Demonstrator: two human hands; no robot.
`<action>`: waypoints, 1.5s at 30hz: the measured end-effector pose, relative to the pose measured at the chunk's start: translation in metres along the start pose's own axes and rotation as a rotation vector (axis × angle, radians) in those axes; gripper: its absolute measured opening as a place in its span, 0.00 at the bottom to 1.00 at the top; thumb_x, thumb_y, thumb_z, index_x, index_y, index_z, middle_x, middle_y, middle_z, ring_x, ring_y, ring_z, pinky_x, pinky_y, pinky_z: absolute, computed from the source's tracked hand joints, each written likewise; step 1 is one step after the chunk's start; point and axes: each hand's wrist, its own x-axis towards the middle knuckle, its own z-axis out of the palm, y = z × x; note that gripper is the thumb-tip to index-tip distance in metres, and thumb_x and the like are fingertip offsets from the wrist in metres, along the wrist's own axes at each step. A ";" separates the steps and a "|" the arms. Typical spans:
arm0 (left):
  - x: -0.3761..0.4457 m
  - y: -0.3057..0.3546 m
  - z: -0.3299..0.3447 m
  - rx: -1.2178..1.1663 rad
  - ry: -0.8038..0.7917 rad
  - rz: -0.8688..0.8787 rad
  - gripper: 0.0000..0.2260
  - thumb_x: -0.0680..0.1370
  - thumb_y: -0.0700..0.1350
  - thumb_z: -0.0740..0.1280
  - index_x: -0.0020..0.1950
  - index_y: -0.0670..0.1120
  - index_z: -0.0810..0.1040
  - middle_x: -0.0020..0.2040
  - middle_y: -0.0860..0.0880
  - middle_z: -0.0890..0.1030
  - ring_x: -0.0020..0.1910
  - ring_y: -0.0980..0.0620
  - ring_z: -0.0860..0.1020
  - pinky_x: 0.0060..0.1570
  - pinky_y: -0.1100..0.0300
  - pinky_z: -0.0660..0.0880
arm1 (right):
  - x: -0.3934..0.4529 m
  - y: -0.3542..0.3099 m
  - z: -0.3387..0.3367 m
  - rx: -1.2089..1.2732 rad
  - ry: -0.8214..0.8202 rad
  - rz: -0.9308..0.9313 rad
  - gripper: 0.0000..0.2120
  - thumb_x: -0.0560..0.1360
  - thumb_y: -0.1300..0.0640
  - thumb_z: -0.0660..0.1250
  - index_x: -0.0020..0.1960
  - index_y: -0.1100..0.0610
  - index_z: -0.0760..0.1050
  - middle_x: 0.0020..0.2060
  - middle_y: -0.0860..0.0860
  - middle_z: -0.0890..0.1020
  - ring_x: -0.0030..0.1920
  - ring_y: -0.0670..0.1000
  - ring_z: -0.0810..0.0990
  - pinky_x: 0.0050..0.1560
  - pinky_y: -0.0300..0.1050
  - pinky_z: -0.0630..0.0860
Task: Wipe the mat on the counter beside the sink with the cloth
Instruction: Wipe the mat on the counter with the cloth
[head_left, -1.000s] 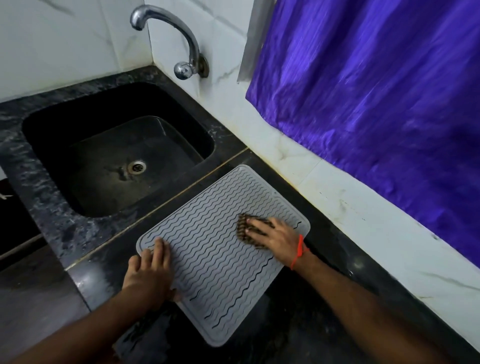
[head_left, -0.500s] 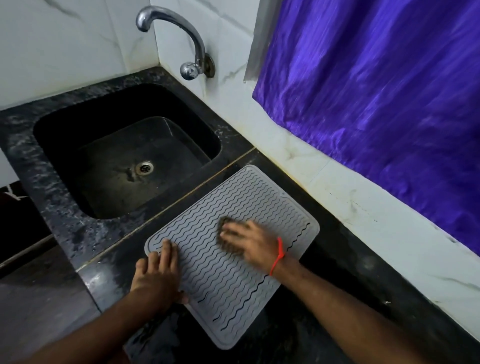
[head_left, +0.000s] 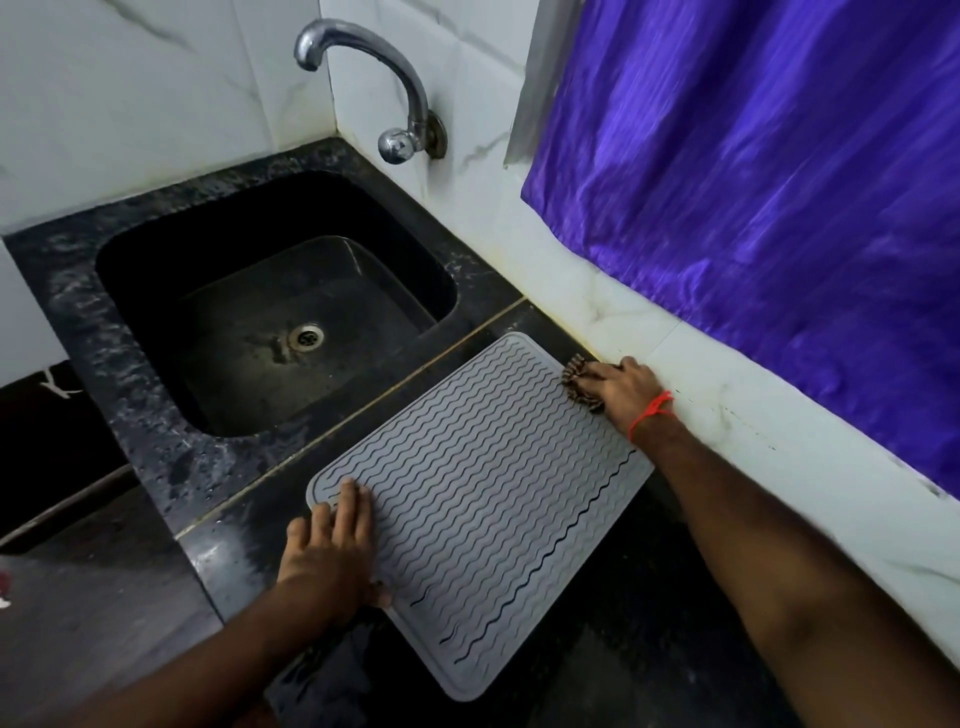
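Right hand (head_left: 621, 388) is pressed down on the cloth (head_left: 577, 387), fingers curled over it, and only a dark patterned edge of the cloth peeks out past the fingertips. That cloth sits right at the mat's far edge, tucked up near the white tiled wall (head_left: 675, 374), with a red thread (head_left: 649, 413) around the wrist. Left hand (head_left: 332, 551) is flat, fingers spread and together on nothing, palm pinning the near-left corner of the mat (head_left: 483, 493), thumb at the mat's edge. The mat is grey with wavy ridges, lying flat and skewed on the black counter (head_left: 597, 665), just beside the sink (head_left: 156, 332). The sink is a dark basin with a drain (head_left: 306, 335) in the middle, the tap (head_left: 363, 78) curving over it from the wall. A purple curtain (head_left: 779, 182) hangs at the right.
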 end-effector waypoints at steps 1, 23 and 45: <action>0.000 -0.001 0.000 -0.005 -0.004 -0.001 0.54 0.73 0.70 0.62 0.76 0.41 0.29 0.78 0.41 0.30 0.77 0.39 0.49 0.73 0.44 0.53 | 0.001 -0.002 -0.003 0.018 -0.011 0.022 0.23 0.76 0.60 0.62 0.69 0.44 0.70 0.72 0.47 0.68 0.59 0.61 0.70 0.56 0.52 0.70; -0.005 0.002 0.010 -0.174 -0.030 0.010 0.64 0.66 0.72 0.70 0.76 0.40 0.28 0.77 0.39 0.29 0.77 0.33 0.40 0.74 0.38 0.44 | -0.123 -0.066 0.035 0.132 0.092 0.130 0.27 0.67 0.68 0.64 0.63 0.50 0.77 0.63 0.57 0.76 0.49 0.67 0.76 0.48 0.59 0.76; -0.002 -0.004 0.004 -0.151 -0.076 0.024 0.57 0.72 0.64 0.70 0.77 0.40 0.30 0.77 0.40 0.30 0.77 0.35 0.38 0.74 0.39 0.42 | -0.163 -0.219 -0.015 0.628 0.069 0.139 0.22 0.69 0.68 0.63 0.61 0.59 0.78 0.62 0.55 0.76 0.59 0.60 0.74 0.63 0.55 0.72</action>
